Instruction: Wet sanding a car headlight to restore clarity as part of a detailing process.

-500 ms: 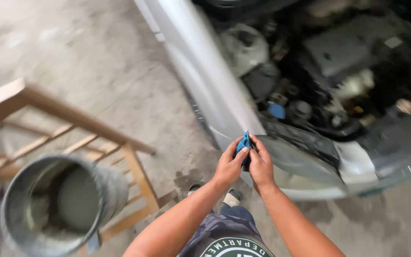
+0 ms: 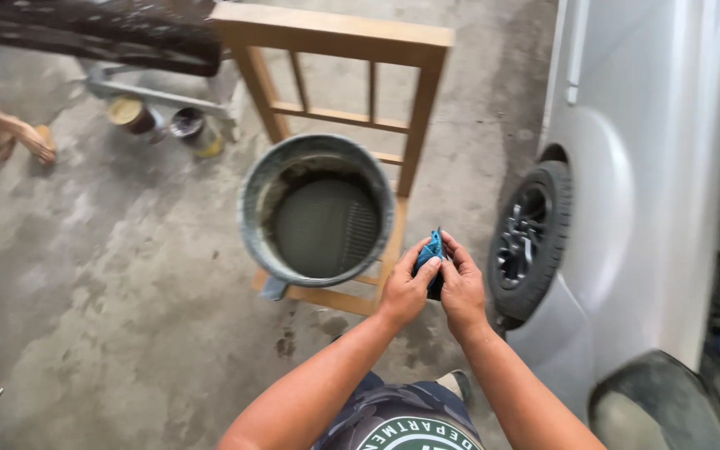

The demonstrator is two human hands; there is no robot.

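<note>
- The left hand [image 2: 406,287] and the right hand [image 2: 462,287] meet in the middle of the view, both closed on a small blue object [image 2: 432,252] pinched between thumbs and fingertips.
- The blue object stands up between the two hands, its top edge poking out above the fingers; it may be a folded cloth or a sanding pad, but the view is too small to tell which.
- Just to the left of the hands and a little farther off, a round grey metal bucket [image 2: 318,208] sits on a low wooden frame [image 2: 339,37] that lies on the concrete floor [image 2: 110,292].
- The bucket is open at the top and holds something dark and grey inside.
- To the right stands a silver car [image 2: 635,167], its black front wheel [image 2: 531,237] just beside the right hand.
- At the far left, another person's foot [image 2: 27,137] rests on the floor, well apart from the hands.
- Far off, near the top of the frame, two small tins [image 2: 164,121] stand beside a grey metal bar.
- At the near edge of the view, the person's dark printed shirt [image 2: 393,421] shows between the two forearms.
</note>
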